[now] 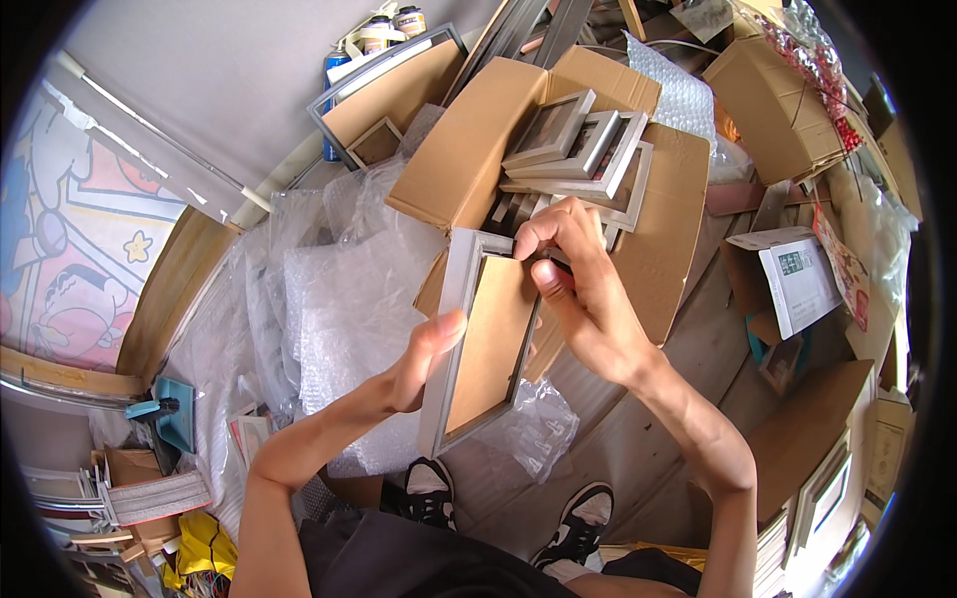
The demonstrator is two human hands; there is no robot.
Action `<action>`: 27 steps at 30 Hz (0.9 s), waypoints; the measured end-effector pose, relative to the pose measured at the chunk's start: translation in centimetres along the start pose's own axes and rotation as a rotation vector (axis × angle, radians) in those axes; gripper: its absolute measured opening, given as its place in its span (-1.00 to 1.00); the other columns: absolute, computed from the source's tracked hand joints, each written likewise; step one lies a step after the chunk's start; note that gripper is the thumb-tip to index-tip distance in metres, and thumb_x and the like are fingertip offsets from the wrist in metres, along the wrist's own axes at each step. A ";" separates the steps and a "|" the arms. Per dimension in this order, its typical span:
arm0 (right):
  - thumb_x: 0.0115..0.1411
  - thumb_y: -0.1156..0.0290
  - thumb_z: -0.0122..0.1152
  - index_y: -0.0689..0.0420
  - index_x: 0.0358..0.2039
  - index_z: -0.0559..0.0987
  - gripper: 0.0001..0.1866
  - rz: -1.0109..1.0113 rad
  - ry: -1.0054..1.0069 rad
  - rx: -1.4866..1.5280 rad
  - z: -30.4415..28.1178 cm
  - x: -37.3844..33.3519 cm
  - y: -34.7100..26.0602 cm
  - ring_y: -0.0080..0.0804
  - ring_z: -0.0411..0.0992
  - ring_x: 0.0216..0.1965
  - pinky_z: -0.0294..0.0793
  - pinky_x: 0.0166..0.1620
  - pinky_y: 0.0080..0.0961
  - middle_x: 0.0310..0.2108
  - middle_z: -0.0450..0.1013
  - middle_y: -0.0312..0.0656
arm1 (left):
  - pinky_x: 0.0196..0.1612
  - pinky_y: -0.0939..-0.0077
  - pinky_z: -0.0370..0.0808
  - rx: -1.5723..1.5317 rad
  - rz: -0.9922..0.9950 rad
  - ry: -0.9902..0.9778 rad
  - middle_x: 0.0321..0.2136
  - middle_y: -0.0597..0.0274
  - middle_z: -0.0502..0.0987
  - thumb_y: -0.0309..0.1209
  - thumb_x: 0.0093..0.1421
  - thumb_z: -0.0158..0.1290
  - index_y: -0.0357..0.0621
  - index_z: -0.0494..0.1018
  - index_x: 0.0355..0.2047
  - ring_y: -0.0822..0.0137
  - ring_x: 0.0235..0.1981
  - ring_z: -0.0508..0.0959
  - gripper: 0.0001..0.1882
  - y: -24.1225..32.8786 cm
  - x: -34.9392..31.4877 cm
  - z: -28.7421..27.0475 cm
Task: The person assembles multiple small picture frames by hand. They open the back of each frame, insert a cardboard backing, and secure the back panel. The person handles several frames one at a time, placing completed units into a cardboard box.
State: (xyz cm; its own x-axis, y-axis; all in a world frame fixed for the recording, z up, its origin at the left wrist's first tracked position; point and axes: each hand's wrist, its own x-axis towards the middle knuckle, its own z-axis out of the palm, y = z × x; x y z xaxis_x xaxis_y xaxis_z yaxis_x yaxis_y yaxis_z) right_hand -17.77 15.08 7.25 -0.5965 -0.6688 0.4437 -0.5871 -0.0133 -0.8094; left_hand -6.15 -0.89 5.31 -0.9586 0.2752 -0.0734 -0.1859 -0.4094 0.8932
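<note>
A grey picture frame (pixel 451 339) is held tilted in front of me, its brown backing board (pixel 490 344) facing me. My left hand (pixel 424 364) grips the frame's left side, thumb on the edge. At the upper right corner, my right hand (pixel 588 289) has its fingers curled round the rim, with the index fingertip and thumb close together at the backing's edge. Whether a small part lies between them is hidden. Just beyond stands an open cardboard box (pixel 469 149) with several more frames (pixel 578 149) stacked in it.
Clear bubble wrap (pixel 344 329) spreads over the floor at the left, and a crumpled plastic bag (pixel 533 429) lies below the frame. A blue dustpan (pixel 176 414) is at far left. Cardboard pieces (pixel 812 439) and a white carton (pixel 797 279) line the right side.
</note>
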 end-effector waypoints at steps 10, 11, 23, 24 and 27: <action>0.28 0.26 0.02 0.14 -0.32 0.31 -0.78 -0.034 0.013 0.206 0.6 -0.8 2.3 -0.39 0.09 -0.22 0.15 -0.08 -0.51 -0.28 0.11 -0.20 | -0.03 0.37 0.38 0.007 -0.055 -0.043 -0.05 0.00 0.39 0.18 0.25 -0.42 -0.32 0.13 0.16 0.27 -0.09 0.44 -0.21 -0.4 0.2 0.1; 0.32 0.18 -0.01 0.13 -0.33 0.30 -0.73 -0.049 0.028 0.202 0.7 -0.9 2.4 -0.46 0.08 -0.23 0.16 -0.11 -0.57 -0.28 0.08 -0.23 | -0.04 0.37 0.38 0.008 -0.069 -0.056 -0.05 0.00 0.39 0.18 0.25 -0.42 -0.32 0.14 0.15 0.27 -0.09 0.44 -0.22 -0.5 0.2 0.0; -0.01 0.31 0.39 0.14 -0.35 0.44 -0.68 -0.001 0.112 -0.152 -0.1 -1.4 -0.9 -0.25 0.22 -0.19 0.23 -0.06 -0.31 -0.28 0.35 -0.20 | 0.04 0.33 0.34 0.054 -0.038 -0.123 0.05 0.04 0.31 0.07 0.31 -0.36 -0.25 -0.02 0.25 0.28 0.00 0.38 -0.28 -0.3 0.2 -0.9; -0.08 0.33 0.44 0.15 -0.34 0.45 -0.63 -0.022 0.127 -0.188 -0.2 -1.5 -1.1 -0.26 0.27 -0.23 0.29 -0.10 -0.34 -0.29 0.39 -0.22 | 0.08 0.32 0.31 0.072 -0.036 -0.114 0.08 0.04 0.28 0.06 0.32 -0.36 -0.24 -0.06 0.27 0.28 0.04 0.35 -0.28 -0.5 0.2 -0.8; -0.10 0.38 0.44 0.16 -0.33 0.45 -0.63 0.039 0.134 -0.046 0.2 -1.6 -1.0 -0.28 0.31 -0.25 0.35 -0.16 -0.37 -0.28 0.40 -0.20 | 0.23 0.27 0.11 0.158 -0.070 -0.053 0.21 0.08 0.12 0.06 0.32 -0.38 -0.21 -0.14 0.31 0.27 0.20 0.18 -0.27 -0.4 0.0 -0.7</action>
State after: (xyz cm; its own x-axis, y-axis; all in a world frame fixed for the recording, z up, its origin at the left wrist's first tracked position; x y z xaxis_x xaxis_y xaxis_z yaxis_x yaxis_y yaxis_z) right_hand -16.10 16.04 7.23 -0.6850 -0.5630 0.4623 -0.5851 0.0471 -0.8096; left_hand -6.21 -1.28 4.62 -0.9311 0.3451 -0.1179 -0.2113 -0.2469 0.9457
